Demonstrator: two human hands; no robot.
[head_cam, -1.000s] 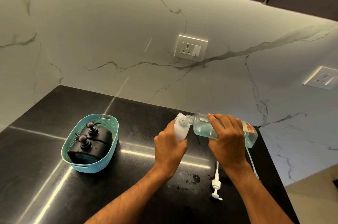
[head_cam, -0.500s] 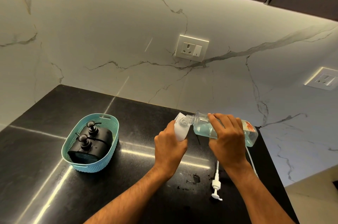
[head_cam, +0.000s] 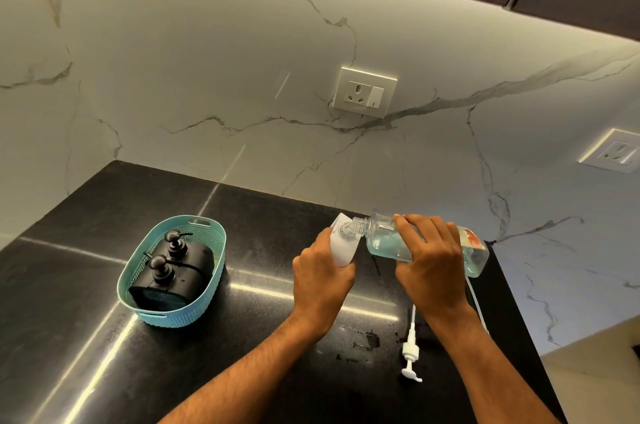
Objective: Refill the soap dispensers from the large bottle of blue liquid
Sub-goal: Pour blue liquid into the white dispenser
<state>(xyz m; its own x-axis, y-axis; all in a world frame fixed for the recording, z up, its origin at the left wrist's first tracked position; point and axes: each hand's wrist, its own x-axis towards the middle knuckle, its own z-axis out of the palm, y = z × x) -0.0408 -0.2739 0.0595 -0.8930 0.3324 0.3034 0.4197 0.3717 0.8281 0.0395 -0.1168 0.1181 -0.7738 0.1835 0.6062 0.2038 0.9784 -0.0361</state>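
Two hands, one clear plastic bottle of pale blue liquid (head_cam: 384, 243), one small white dispenser (head_cam: 341, 247).
Left hand (head_cam: 320, 280) grips the dispenser; right hand (head_cam: 431, 268) wraps the tipped bottle, neck meeting the dispenser's mouth. Two black pump dispensers (head_cam: 173, 266) sit in one teal basket (head_cam: 194, 311); one white pump (head_cam: 410, 351) lies near the black counter (head_cam: 69, 302)'s right edge, leaving free surface between.

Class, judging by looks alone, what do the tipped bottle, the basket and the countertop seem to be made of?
Tipped bottle: clear plastic probably, since the liquid shows through.
Basket: matte teal moulded plastic, with a woven-look pattern.
Countertop: polished dark stone, likely granite, with mirror-like light streaks.
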